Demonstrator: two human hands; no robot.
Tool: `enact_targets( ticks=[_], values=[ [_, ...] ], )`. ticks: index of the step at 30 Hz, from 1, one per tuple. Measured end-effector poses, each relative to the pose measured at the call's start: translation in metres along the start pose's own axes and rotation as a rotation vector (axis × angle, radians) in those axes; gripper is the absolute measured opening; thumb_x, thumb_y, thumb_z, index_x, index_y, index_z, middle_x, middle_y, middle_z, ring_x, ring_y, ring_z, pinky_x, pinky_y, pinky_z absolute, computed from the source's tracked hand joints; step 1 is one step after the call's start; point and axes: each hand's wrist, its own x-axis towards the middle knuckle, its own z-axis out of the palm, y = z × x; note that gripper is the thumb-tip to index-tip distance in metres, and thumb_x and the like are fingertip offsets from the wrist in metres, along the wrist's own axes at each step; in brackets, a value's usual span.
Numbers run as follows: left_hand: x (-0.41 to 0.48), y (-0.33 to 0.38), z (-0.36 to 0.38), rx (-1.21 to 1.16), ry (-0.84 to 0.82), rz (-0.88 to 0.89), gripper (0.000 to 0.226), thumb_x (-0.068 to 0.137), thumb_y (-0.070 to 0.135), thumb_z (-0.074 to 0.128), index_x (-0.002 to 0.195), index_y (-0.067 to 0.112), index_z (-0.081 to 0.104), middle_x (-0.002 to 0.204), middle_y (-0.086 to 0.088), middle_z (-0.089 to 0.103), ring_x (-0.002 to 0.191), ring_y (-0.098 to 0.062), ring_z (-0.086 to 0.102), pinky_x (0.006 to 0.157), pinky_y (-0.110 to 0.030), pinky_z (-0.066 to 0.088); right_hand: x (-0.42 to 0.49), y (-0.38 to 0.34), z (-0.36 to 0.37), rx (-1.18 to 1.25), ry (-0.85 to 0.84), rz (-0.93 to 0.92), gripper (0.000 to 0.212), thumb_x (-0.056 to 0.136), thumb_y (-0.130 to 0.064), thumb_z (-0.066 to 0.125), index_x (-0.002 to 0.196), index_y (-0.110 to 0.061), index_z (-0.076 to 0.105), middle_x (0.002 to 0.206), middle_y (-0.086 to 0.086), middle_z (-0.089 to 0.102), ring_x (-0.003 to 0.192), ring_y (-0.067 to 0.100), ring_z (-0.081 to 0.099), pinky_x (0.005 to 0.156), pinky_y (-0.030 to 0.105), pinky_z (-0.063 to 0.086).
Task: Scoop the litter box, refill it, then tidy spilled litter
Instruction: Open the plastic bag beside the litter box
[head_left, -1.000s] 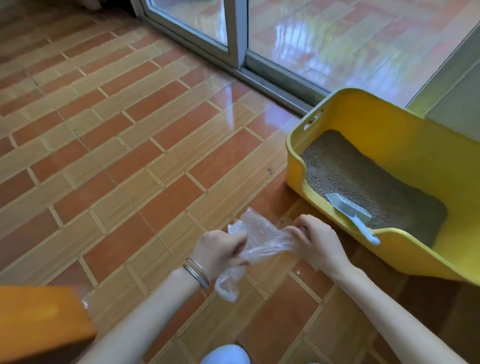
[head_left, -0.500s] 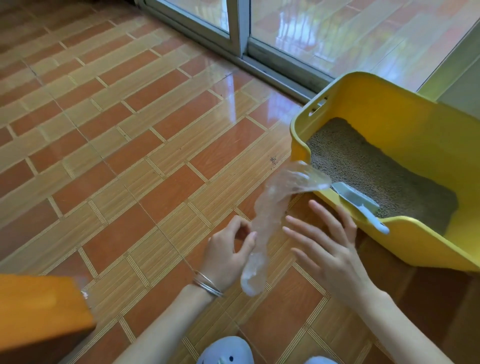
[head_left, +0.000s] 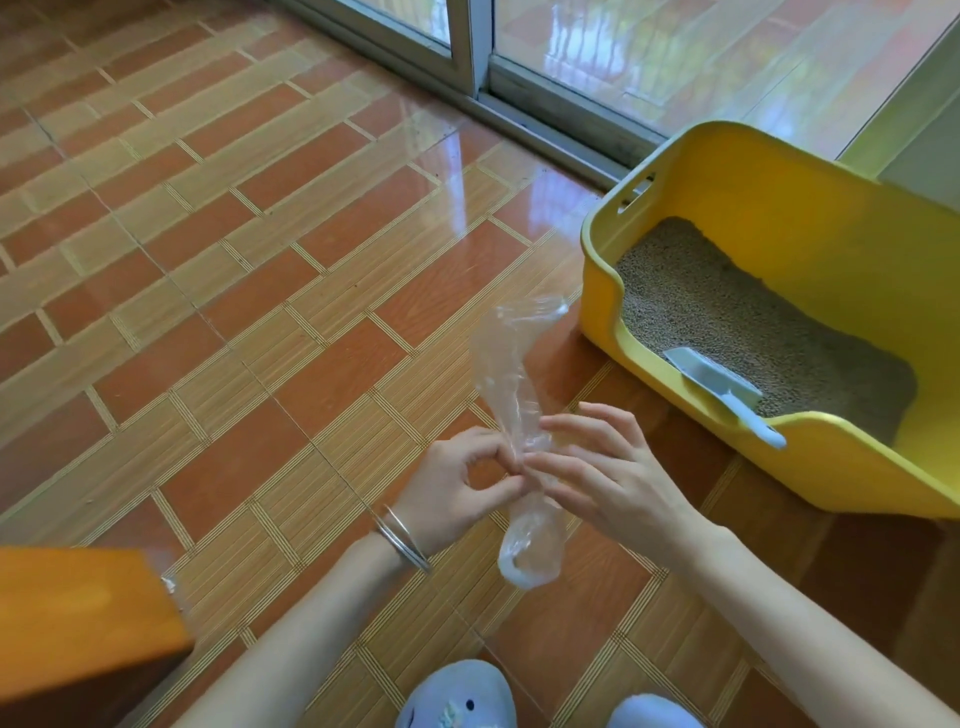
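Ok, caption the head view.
Left hand pinches a clear plastic bag beside the yellow litter box, scoop inside.

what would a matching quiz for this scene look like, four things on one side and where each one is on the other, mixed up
Things
1. plastic bag
2. scoop
3. litter box
4. bangles

Places
a. round the left wrist
b. on the floor near the glass door
c. upright in the air, pinched by the left hand
d. lying on the litter, handle over the front rim

Pairs: 1-c, 2-d, 3-b, 4-a
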Motion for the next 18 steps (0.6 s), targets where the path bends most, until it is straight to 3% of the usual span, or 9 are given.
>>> enact_targets(
  ticks=[5,8,11,13,15,18],
  values=[
    [-0.002,0.0,-0.002,-0.013,0.061,-0.032,0.031,0.061,0.039,0.084,0.059,0.028,0.055,0.069,0.011,0.067,0.074,0.0,0.064,0.073,-0.018,0.048,-0.004,-0.002,0.003,-0.025,-0.014,-0.012,0.001,0.085,-0.016,0.069,0.085,-0.016,0.069,0.082,-0.004,0.067,0.104,0.016,0.058,0.094,0.037,0.042],
    [-0.007,-0.005,-0.01,0.109,0.186,-0.03,0.033,0.067,0.047,0.076,0.06,0.023,0.054,0.063,0.011,0.063,0.065,-0.007,0.062,0.065,-0.025,0.05,-0.008,0.002,-0.003,-0.052,-0.021,0.017,0.009,0.086,-0.016,0.068,0.078,-0.013,0.069,0.081,-0.002,0.066,0.101,0.017,0.059,0.09,0.036,0.043],
    [-0.008,-0.013,-0.022,0.436,0.361,0.023,0.025,0.076,0.039,0.056,0.066,0.017,0.051,0.061,0.009,0.054,0.059,-0.009,0.052,0.057,-0.029,0.047,-0.017,0.01,-0.008,-0.076,-0.042,0.042,0.012,0.087,-0.014,0.064,0.076,-0.01,0.067,0.083,0.0,0.065,0.099,0.02,0.059,0.087,0.036,0.044],
    [-0.006,-0.014,-0.027,0.688,0.411,0.192,0.017,0.078,0.027,0.055,0.074,0.016,0.044,0.067,0.005,0.048,0.063,-0.012,0.044,0.056,-0.023,0.041,-0.022,0.015,-0.012,-0.061,-0.082,0.055,0.011,0.088,-0.013,0.063,0.077,-0.009,0.065,0.085,0.001,0.064,0.099,0.021,0.059,0.086,0.036,0.043],
    [-0.003,-0.015,-0.029,0.836,0.372,0.529,0.018,0.079,0.01,0.06,0.079,0.014,0.042,0.071,-0.003,0.052,0.07,-0.017,0.042,0.062,-0.026,0.04,-0.023,0.018,-0.015,-0.022,-0.129,0.064,0.009,0.088,-0.013,0.063,0.081,-0.008,0.064,0.088,0.002,0.064,0.101,0.021,0.058,0.087,0.035,0.043],
    [0.004,-0.015,-0.026,0.894,0.106,0.949,0.012,0.085,0.002,0.061,0.087,0.012,0.056,0.087,-0.005,0.064,0.085,-0.02,0.055,0.08,-0.029,0.046,-0.02,0.018,-0.017,0.073,-0.177,0.068,0.009,0.089,-0.012,0.061,0.085,-0.004,0.061,0.095,0.008,0.062,0.102,0.023,0.058,0.087,0.034,0.045]
  ],
)
